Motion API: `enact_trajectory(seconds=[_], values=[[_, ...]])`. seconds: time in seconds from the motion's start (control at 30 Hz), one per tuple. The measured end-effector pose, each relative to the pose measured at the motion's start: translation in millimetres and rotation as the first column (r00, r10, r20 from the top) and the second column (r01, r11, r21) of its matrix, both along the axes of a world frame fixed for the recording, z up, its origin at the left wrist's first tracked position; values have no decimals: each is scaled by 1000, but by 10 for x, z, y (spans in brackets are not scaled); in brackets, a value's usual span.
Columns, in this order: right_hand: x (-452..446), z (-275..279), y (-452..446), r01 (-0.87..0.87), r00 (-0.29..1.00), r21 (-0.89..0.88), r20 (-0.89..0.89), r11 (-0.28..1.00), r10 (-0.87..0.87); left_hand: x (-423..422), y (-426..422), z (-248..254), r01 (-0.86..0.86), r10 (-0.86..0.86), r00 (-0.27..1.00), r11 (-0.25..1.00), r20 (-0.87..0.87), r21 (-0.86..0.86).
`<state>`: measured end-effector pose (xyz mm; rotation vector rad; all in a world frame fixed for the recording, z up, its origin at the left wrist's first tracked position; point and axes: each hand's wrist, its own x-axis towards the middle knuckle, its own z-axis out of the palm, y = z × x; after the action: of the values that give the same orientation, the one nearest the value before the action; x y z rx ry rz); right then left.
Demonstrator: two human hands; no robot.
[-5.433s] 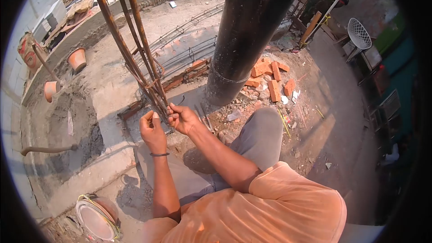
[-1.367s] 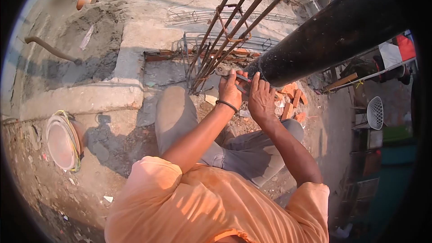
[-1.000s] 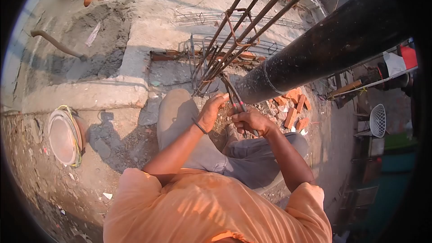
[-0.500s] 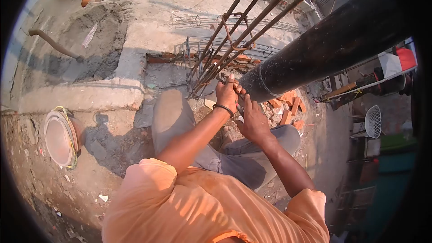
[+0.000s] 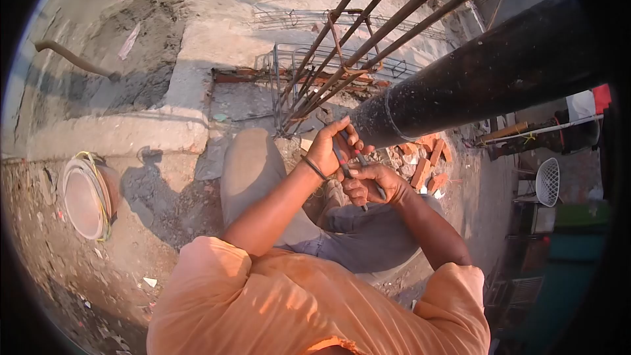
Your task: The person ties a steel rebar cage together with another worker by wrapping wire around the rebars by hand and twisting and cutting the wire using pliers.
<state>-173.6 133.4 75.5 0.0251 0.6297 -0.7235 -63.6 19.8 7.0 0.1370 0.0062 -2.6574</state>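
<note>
Near the middle of the frame, just below a bundle of long brown rusted steel rods (image 5: 407, 16), a pair of dark metal pincers with red marks on the long handles (image 5: 340, 156) lies slantwise between a person's two bare hands. The head of the pincers points to the upper left, close beside the foot of the rods; whether it touches them is not clear. The step in hand appears to be settling the grip on the pincers, and a next move with them would call for both handles to be under control and the head lined up with care among the crowded metal. The right hand (image 5: 374, 184) comes in from the lower right with the elbow bent, its fingers curled firmly round the handles and its thumb laid along the top. The left hand (image 5: 332, 148), a thin dark band (image 5: 314, 165) at its wrist, reaches up from the lower left, palm turned inward; its fingers are half curled about the upper part of the pincers, though I cannot tell whether they press on it. A thick glossy black pipe (image 5: 473, 79) slants toward the upper right, with broken orange bricks (image 5: 422, 172) heaped below its lower end.
</note>
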Motion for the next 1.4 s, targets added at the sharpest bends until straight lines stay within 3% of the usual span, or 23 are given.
enact_trajectory(seconds=[0.03,0.07,0.1,0.13,0.17,0.23,0.27,0.37,0.43,0.57,0.7,0.73,0.83,0.93,1.03,1.13,1.23,1.27,1.37,1.4], values=[[-22,71,-26,-82,970,-31,-231,996,73,21,23,33,10,-9,999,1000,-50,13],[-32,227,-83,-175,880,-43,-455,984,137,-27,60,108,-51,47,996,997,74,50],[-39,385,-150,-274,727,-36,-661,961,183,-73,58,119,-93,90,993,995,74,32],[-9,481,-171,-473,241,38,-955,880,171,-114,58,99,-134,133,989,991,72,13],[29,487,-144,-578,-86,122,-992,807,89,-143,83,79,-171,171,982,985,76,1],[143,465,-83,-656,-629,378,-752,653,-197,-230,96,79,-210,208,961,978,183,-6],[246,480,-107,-609,-671,436,-729,663,-137,-269,92,78,-218,212,956,976,203,9],[229,117,-98,-524,-749,489,-655,697,-103,-283,52,-77,-183,191,949,982,252,-56],[284,115,-100,-521,-733,437,-670,733,-121,-145,23,-4,-121,161,923,984,348,-134],[406,148,-81,-468,-767,425,-631,774,-117,-59,-77,-105,-16,49,970,990,237,-140],[467,25,-96,-479,-802,378,-555,793,-220,7,-204,-172,44,-61,996,974,-70,-222],[488,-43,-88,-474,-834,369,-479,799,-273,17,-240,-196,53,-71,996,955,-53,-291],[537,-36,-60,-450,-844,358,-471,818,-258,15,-202,-169,17,-13,1000,922,13,-386],[527,-108,-27,-507,-784,216,-518,835,-342,52,-179,-127,29,-30,1000,915,2,-403],[522,-120,-134,-423,-795,277,-570,863,-207,83,-207,-121,29,37,991,873,127,-486],[488,-301,-186,-446,-726,133,-633,885,-271,103,-208,-150,54,23,986,892,163,-450],[462,-801,-242,-457,-634,-97,-662,884,-400,73,-166,-270,213,101,773,888,626,-407],[461,-928,-285,-437,-576,-172,-701,883,-421,190,-167,-220,269,83,794,841,602,-470],[479,-952,-290,-368,-401,-158,-862,916,-309,265,-185,-411,309,115,808,753,578,-581],[508,-799,-253,-393,-309,-144,-910,908,-278,351,-186,-213,294,136,795,766,591,-572]])
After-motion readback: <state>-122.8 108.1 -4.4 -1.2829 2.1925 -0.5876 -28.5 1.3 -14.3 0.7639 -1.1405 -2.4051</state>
